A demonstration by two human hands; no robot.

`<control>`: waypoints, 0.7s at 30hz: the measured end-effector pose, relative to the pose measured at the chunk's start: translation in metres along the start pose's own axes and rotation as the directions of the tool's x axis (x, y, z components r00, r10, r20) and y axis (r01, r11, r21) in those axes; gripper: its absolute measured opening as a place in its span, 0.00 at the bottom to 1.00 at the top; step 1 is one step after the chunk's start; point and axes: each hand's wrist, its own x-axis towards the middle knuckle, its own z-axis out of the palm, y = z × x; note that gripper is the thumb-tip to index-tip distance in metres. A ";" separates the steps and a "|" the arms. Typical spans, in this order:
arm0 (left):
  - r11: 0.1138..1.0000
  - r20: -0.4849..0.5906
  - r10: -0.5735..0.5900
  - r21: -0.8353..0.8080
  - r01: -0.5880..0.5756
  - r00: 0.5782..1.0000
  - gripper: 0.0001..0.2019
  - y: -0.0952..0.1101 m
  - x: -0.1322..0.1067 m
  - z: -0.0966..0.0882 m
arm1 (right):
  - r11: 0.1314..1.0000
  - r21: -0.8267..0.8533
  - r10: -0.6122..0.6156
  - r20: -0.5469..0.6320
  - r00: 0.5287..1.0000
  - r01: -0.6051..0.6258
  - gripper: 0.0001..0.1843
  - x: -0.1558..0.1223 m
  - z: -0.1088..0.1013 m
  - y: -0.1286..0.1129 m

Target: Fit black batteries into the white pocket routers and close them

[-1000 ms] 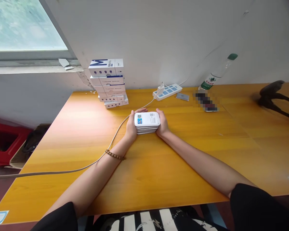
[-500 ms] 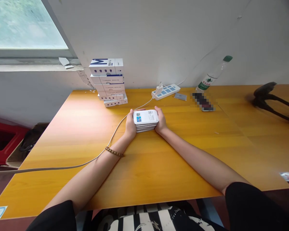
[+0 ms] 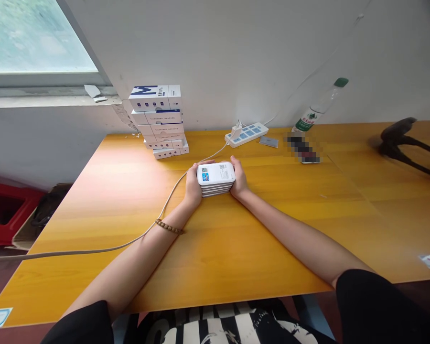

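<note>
Stacked white boxes (image 3: 215,178) clasped between left hand (image 3: 192,185) and right hand (image 3: 239,179).

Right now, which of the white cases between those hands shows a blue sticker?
The top case of the stack, between the left hand and right hand; those beneath show only edges.

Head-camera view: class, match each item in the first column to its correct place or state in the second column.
Items
1. Beaded bracelet
2. Stack of white devices
3. White power strip
4. Stack of white boxes

Places or states
A. Held between the left hand and right hand
B. Around the left wrist
C. Piled at the back of the desk, below the window
D. Lying flat with a plug in it

Pairs: 1-B, 2-A, 3-D, 4-C
</note>
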 end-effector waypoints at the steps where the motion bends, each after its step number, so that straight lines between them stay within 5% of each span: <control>1: 1.000 0.014 -0.005 -0.006 0.005 1.000 0.26 0.000 0.001 0.000 | 1.000 0.006 -0.029 -0.013 0.999 0.029 0.38 -0.001 0.001 -0.001; 6: 0.999 0.093 -0.039 -0.019 0.041 0.995 0.27 0.001 0.002 -0.002 | 0.997 0.008 -0.075 0.006 0.997 0.075 0.35 -0.005 0.001 -0.002; 21: 0.997 0.074 -0.046 -0.054 0.050 0.996 0.27 0.002 0.000 -0.003 | 0.996 0.066 -0.072 0.209 0.975 0.060 0.41 -0.012 -0.002 -0.003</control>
